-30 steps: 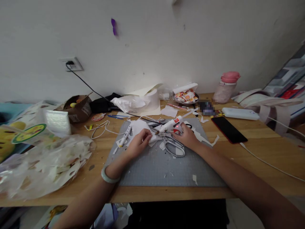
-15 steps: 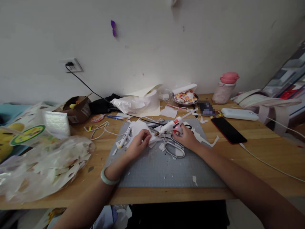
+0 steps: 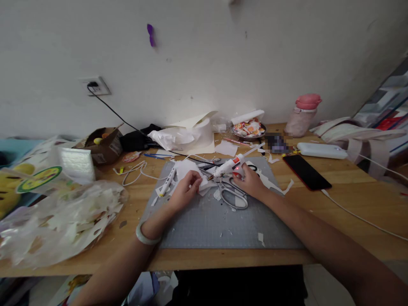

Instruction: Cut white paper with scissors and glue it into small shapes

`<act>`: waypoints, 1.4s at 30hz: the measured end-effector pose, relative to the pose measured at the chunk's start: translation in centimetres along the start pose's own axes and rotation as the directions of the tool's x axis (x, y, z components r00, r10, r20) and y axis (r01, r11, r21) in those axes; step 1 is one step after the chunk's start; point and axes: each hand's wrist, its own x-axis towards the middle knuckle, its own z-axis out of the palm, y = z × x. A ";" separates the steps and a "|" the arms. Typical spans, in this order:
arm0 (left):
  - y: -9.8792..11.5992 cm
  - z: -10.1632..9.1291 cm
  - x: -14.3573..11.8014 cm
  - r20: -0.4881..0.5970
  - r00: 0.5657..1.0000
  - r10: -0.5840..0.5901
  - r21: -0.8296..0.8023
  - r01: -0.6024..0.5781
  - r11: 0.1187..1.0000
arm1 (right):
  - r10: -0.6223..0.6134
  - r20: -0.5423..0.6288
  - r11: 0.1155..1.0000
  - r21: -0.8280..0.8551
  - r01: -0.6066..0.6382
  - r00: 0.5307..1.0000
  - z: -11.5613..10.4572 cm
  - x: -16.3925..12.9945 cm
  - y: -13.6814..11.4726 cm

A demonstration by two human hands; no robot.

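My right hand grips a white glue gun whose nozzle points left toward a small white paper piece. That piece is pinched by the fingers of my left hand, which wears a pale bangle at the wrist. Both hands rest over a grey cutting mat on the wooden desk. Silver scissors lie on the mat just below the glue gun, between my hands. Paper scraps lie scattered around them.
A red phone and a white power bank lie right of the mat, with a cable running off to the right. A pink bottle stands at the back. A clear bag of paper scraps and a brown box sit left.
Almost nothing has changed. Both hands stay in place, with only a slight shift of the glue gun's nozzle toward the paper piece.
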 end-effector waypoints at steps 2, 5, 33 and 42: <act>0.0 0.0 0.0 -0.002 1.000 0.004 0.000 -0.004 1.000 | 0.001 0.007 1.000 0.003 -0.001 1.000 0.0 0.0 0.0; 0.1 0.0 0.0 -0.007 1.000 0.005 0.003 -0.005 1.000 | 0.010 0.021 1.000 -0.001 -0.010 1.000 -0.1 0.0 0.0; 0.3 -0.1 -0.1 0.021 1.000 0.010 0.025 -0.010 1.000 | -0.041 -0.005 0.999 0.027 0.041 0.999 0.0 0.1 -0.1; -0.2 0.1 0.1 0.026 1.000 -0.001 0.032 0.001 1.000 | -0.048 -0.011 0.999 0.018 0.049 0.999 0.2 0.1 0.2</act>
